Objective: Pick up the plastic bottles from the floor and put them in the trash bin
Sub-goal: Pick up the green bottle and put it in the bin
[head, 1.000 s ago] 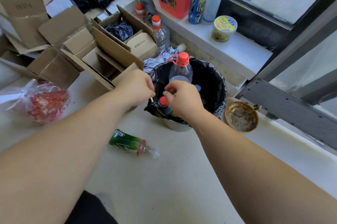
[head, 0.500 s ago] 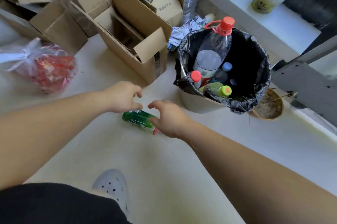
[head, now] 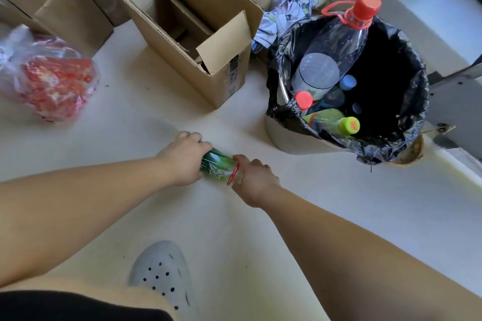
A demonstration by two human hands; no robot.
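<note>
A green-labelled plastic bottle (head: 218, 167) lies on the pale floor at the centre. My left hand (head: 182, 157) is closed around its base end. My right hand (head: 254, 179) grips its neck end, hiding the cap. To the right stands the trash bin (head: 281, 138), lined with a black bag (head: 391, 138). Inside it are a large clear bottle with a red cap (head: 336, 46), a small red-capped bottle (head: 303, 100), a green bottle with a yellow-green cap (head: 331, 121) and a blue-capped one (head: 348, 82).
Open cardboard boxes (head: 208, 41) stand behind the bottle, close to the bin's left side. A red-filled plastic bag (head: 49, 80) lies at the left. A grey perforated shoe (head: 163, 273) is near the bottom. A brass dish (head: 409, 156) sits behind the bin; crumpled cloth (head: 281, 20) lies beyond.
Both hands dropped from the bin's rim to the floor and closed on the two ends of the green bottle. The view has tilted down and moved closer.
</note>
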